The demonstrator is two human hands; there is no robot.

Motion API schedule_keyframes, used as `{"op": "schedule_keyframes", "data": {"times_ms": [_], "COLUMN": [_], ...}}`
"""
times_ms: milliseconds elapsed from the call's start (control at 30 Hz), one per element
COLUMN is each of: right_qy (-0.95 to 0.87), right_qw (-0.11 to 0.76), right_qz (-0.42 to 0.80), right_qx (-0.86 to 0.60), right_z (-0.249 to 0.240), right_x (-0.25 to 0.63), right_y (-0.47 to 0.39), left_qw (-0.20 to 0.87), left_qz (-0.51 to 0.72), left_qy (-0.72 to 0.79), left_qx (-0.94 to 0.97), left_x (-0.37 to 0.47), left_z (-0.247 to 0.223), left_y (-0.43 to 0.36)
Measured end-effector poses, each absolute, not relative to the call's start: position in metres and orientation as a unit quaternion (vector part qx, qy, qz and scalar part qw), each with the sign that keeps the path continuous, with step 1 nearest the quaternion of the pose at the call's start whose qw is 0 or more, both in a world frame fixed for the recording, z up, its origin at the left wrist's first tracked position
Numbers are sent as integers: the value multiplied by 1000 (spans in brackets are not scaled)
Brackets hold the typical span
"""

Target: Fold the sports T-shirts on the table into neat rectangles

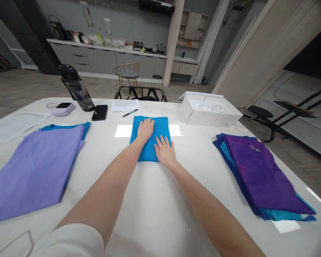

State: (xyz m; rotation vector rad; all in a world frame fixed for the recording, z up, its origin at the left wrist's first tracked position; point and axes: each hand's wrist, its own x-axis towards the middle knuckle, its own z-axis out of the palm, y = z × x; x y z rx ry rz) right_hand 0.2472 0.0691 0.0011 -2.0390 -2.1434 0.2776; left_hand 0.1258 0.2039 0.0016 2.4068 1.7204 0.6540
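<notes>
A blue piece of cloth [147,151], folded into a neat rectangle, lies flat in the middle of the white table [149,200]. My left hand [146,129] rests on its upper part, palm down, with the fingers lying on the fabric. Lower and to the right, my right hand [165,150] presses flat on the cloth with its fingers spread. Neither hand grips anything. To the left lies a stack of garments with a lavender one [40,167] on top of a blue one. At the right is another stack, topped by a purple garment [262,175] over blue and teal ones.
An open white box [211,116] stands at the back right. Along the far edge are a pen [130,112], printed paper [125,105], a black phone [100,112], a dark bottle [79,91] and a lilac device [62,110]. More paper [13,125] lies far left.
</notes>
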Motion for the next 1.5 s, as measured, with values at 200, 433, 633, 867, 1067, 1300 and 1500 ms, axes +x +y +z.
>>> {"op": "schedule_keyframes", "data": {"times_ms": [200, 433, 633, 867, 1067, 1300, 1500], "right_qy": [-711, -717, -724, -717, -748, -728, -654], "right_qw": [92, 96, 73, 61, 84, 286, 372], "right_qz": [69, 63, 74, 76, 113, 195, 153], "right_qx": [-694, -687, -682, -690, -649, -592, -640], "right_z": [2, 3, 4, 2, 0, -8, -19], "right_x": [244, 244, 254, 272, 295, 332, 324], "right_y": [63, 61, 55, 32, 6, -4, -7], "left_qw": [88, 70, 71, 88, 138, 207, 219], "left_qz": [161, 123, 102, 86, 83, 267, 344], "left_qy": [586, 557, 552, 577, 565, 555, 622], "left_qx": [790, 818, 824, 808, 809, 760, 668], "left_x": [122, 95, 64, 47, 23, -8, 9], "left_z": [-3, -10, -8, -8, -7, -18, -23], "left_y": [151, 78, 58, 47, 29, 14, 8]}}
